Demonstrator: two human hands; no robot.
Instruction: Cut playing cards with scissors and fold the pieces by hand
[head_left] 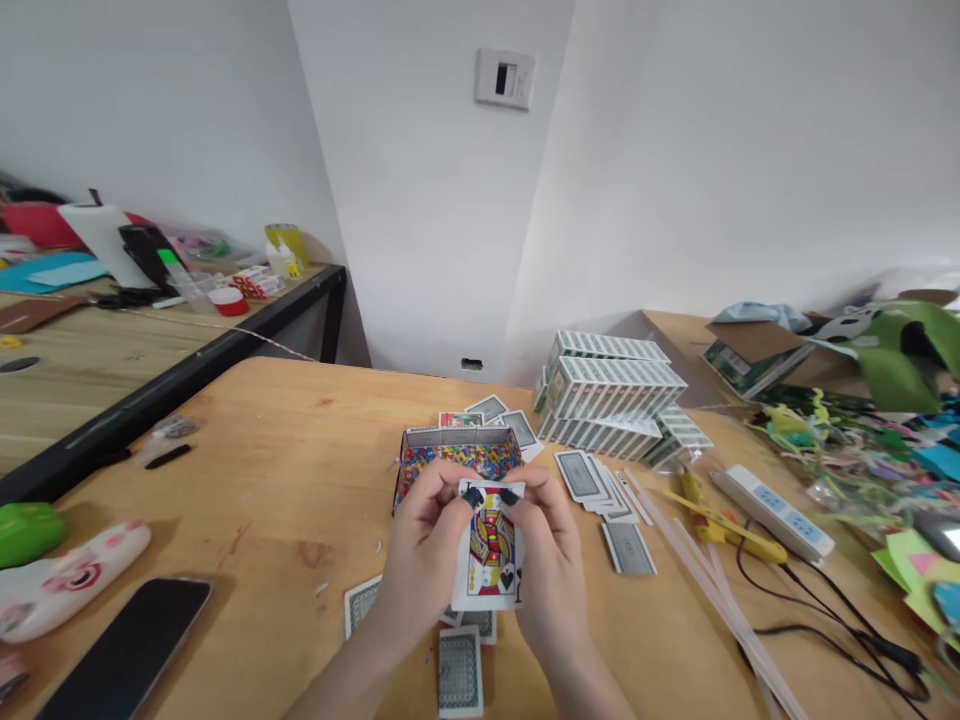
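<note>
Both hands hold one face-up playing card (491, 550), a spade court card, just above the wooden table (300, 470). My left hand (424, 550) pinches its left edge and my right hand (551, 565) its right edge, thumbs on the card's top. Right behind the card stands a small open box (457, 458) built from cards, its inside walls colourful. Loose face-down cards (461, 670) lie under and in front of my wrists.
Stacked card packs (611, 395) sit at the back right, with fanned cards (596, 480), glue sticks (697, 570), a yellow glue gun (720, 525) and a power strip (772, 510). Paper scraps crowd the right edge. A phone (127, 650) and pink toy (71, 580) lie left.
</note>
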